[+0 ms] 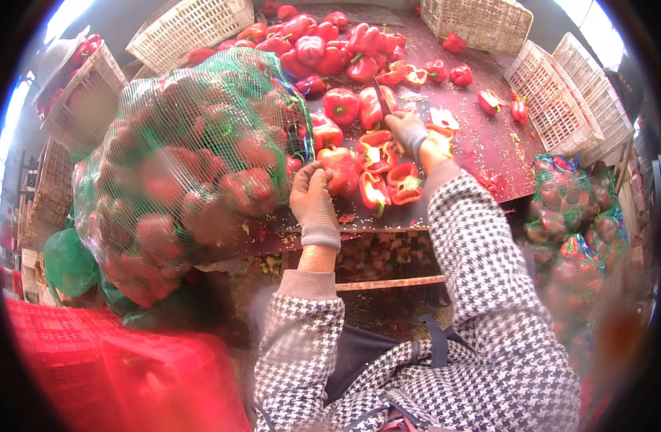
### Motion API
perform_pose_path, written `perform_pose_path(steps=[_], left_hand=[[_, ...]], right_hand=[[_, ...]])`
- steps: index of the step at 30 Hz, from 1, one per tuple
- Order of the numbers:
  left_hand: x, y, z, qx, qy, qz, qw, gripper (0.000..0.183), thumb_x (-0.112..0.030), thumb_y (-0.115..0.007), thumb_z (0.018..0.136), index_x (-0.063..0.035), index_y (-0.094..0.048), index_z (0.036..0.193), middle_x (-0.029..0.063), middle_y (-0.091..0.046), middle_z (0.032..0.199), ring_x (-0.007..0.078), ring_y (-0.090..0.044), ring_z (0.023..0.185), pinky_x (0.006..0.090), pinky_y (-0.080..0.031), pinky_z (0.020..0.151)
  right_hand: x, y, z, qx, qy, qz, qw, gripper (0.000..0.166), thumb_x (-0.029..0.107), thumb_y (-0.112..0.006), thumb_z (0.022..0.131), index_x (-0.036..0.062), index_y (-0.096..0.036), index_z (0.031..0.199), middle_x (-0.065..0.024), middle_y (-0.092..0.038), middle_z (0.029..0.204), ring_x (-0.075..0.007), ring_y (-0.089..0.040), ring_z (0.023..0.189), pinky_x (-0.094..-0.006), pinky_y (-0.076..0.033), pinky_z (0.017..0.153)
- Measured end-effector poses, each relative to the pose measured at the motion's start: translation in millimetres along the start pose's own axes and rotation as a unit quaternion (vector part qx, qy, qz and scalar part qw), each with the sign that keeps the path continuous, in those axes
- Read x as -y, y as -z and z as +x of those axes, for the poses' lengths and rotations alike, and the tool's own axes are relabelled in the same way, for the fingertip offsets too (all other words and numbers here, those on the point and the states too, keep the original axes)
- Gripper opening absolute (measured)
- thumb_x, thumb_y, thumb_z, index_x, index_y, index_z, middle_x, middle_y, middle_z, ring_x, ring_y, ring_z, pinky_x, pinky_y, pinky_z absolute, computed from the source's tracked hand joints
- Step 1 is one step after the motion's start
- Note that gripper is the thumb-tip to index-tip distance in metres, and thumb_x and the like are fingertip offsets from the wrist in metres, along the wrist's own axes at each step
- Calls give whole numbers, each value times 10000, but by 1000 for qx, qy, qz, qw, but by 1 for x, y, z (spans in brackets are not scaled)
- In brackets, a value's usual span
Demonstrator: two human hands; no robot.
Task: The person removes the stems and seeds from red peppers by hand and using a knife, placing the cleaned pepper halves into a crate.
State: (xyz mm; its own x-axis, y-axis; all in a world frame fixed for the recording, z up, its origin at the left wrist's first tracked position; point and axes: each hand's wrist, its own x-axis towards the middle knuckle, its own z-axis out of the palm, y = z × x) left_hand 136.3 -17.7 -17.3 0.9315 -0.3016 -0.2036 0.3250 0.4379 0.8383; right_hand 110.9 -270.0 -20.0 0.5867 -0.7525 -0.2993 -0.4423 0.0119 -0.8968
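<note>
My right hand [408, 131], in a thin work glove, grips a knife [381, 98] whose blade points away from me over a whole red bell pepper [369, 108]. My gloved left hand [313, 202] is at the near left, its fingertips against or just beside another whole red bell pepper [342, 171]; whether they grip it is unclear. Between my hands lie cut pepper halves, one showing its pale core [376, 151] and another turned hollow side up [405, 183]. Left of my left hand bulges a large green mesh bag [201, 135] full of red peppers.
A heap of whole peppers [330, 48] covers the far part of the dark red table [492, 162], which is strewn with seeds. Plastic crates [554, 97] line the right edge. Filled mesh bags [559, 200] stand at right; a red crate [125, 367] sits at lower left.
</note>
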Motion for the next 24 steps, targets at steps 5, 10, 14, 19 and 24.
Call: perform_pose_path(steps=[5,10,14,19,24], left_hand=[[-10,-2,-8,-8,9,-1,1000,165,-27,-555,934,3,-626,1079,34,-640,970,109,-609,838,230,-488,777],[-13,4,-8,-11,-10,-16,1000,168,-35,-556,937,-4,-628,1086,30,-637,973,109,-606,844,232,-485,768],[-9,-10,-10,-4,-5,-32,999,163,-38,-548,942,-7,-627,1080,24,-638,943,80,-586,779,212,-474,701],[-24,7,-8,-31,-15,-27,999,154,-40,-537,953,-10,-624,1077,19,-637,881,51,-548,700,190,-450,632],[-25,17,-7,-28,-15,-8,999,143,-79,-573,945,-55,-638,1070,18,-665,983,97,-647,823,214,-500,692]], right_hand=[[37,39,-20,-31,81,136,987,357,278,-543,963,78,-541,1259,-100,-581,732,-186,-566,496,-318,-457,410],[97,-9,-73,-96,282,236,925,282,266,-538,977,61,-574,1168,-29,-584,706,-107,-580,506,-240,-451,395],[13,-54,-9,-301,389,-163,855,315,277,-536,948,-3,-574,1089,-177,-662,790,-188,-672,625,-400,-532,577],[20,-60,-30,88,-42,179,979,303,190,-544,924,29,-562,1180,-175,-611,796,-260,-611,578,-403,-511,491],[30,-16,-105,1,165,181,970,475,236,-568,968,61,-480,1401,-77,-608,798,-110,-582,538,-251,-476,459]])
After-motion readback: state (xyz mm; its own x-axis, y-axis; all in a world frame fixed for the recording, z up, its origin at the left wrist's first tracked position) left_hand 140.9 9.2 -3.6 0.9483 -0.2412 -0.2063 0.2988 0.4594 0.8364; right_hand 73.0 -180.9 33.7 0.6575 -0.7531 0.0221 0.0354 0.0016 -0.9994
